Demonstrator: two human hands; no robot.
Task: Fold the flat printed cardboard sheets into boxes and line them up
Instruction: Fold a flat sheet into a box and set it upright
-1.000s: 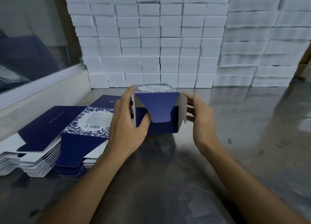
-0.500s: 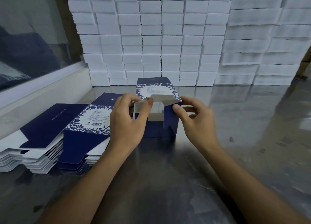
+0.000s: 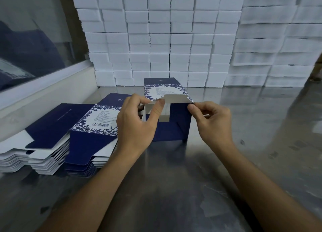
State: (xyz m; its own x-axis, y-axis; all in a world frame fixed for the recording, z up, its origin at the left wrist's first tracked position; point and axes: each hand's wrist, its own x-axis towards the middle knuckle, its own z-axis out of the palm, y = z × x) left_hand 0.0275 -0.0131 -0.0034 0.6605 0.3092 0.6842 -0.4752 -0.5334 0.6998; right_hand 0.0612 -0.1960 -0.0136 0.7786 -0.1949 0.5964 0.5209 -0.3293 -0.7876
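Observation:
A dark blue box (image 3: 176,122) with a white floral panel stands on the steel table, its near end flaps partly folded and showing white inside. My left hand (image 3: 137,125) pinches the white tuck flap at the box's left edge between thumb and fingers. My right hand (image 3: 212,122) pinches the right corner of the same flap with curled fingers. To the left lie two stacks of flat printed sheets (image 3: 57,137), blue and white, fanned at their edges.
A wall of stacked white foam blocks (image 3: 165,40) rises behind the box, with more white stacks (image 3: 278,45) at the right. A glass pane with a white sill (image 3: 45,85) runs along the left. The steel table (image 3: 191,188) stretches toward me.
The box tipped so its floral panel faces up. The blue end flap was folded in and both hands moved to the white tuck flap at the near end.

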